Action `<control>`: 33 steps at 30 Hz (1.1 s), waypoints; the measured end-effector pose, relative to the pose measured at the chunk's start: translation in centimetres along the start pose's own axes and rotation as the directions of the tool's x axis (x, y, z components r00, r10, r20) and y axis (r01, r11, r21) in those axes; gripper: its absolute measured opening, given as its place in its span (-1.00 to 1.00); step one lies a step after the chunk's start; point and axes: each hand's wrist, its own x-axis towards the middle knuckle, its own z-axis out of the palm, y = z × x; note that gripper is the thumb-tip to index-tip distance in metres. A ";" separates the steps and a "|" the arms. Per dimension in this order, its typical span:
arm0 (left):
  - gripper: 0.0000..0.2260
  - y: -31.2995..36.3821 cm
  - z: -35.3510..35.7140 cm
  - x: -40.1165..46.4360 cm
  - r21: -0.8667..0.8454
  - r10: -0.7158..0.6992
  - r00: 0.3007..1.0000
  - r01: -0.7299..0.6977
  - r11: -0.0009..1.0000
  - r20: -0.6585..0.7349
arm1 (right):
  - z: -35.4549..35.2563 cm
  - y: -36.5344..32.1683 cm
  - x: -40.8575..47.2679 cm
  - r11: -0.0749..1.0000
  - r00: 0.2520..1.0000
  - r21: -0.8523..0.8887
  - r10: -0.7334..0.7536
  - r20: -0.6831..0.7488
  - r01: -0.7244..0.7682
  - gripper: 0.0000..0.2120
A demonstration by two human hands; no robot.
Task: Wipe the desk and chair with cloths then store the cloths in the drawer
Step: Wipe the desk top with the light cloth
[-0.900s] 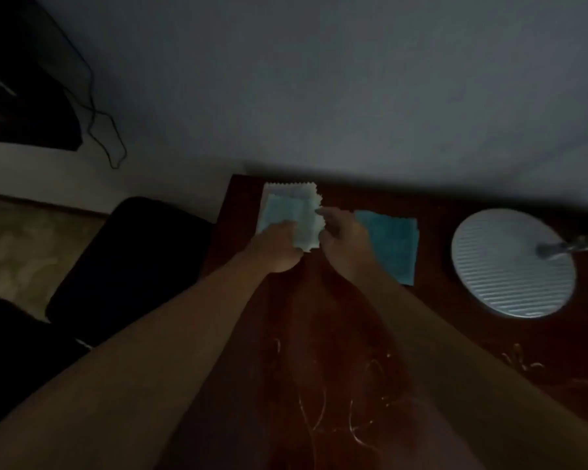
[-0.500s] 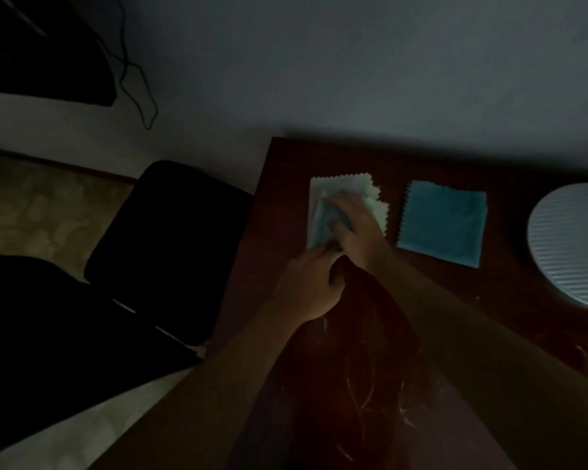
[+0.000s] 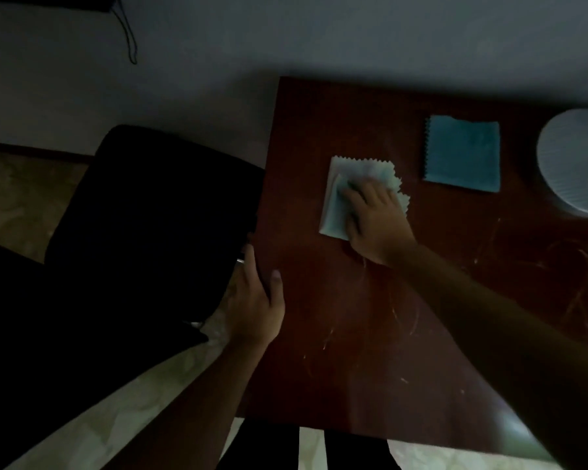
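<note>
Desk (image 3: 370,334) wiping under way: right hand (image 3: 375,220) presses flat fingers on pale cloth (image 3: 336,198). Blue cloth (image 3: 462,152) lies untouched at its two o'clock. Left hand (image 3: 257,300) apparently grips the desk edge. Chair (image 3: 143,215) and drawer storage remain.

A dim home study corner: a scratched dark red-brown wooden desk (image 3: 370,334) against a plain wall, a black padded chair (image 3: 143,215), pale patterned flooring (image 3: 11,198).
</note>
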 end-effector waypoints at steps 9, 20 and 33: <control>-0.41 -1.0 0.3 0.2 -0.078 0.007 1.000 -0.008 0.997 -0.016 | 2.3 -3.0 -0.1 0.998 0.998 0.048 0.034 0.059 -0.037 -0.35; -0.45 -0.8 0.1 0.2 -0.201 -0.040 0.998 0.028 0.979 -0.058 | 2.0 -3.6 4.2 0.994 0.994 0.112 -0.027 0.103 0.015 -0.45; -0.59 -2.3 -0.5 -3.3 -0.226 -0.128 0.986 0.102 0.969 -0.104 | 2.9 -5.5 1.3 0.932 0.936 0.155 -0.343 0.079 0.328 -0.51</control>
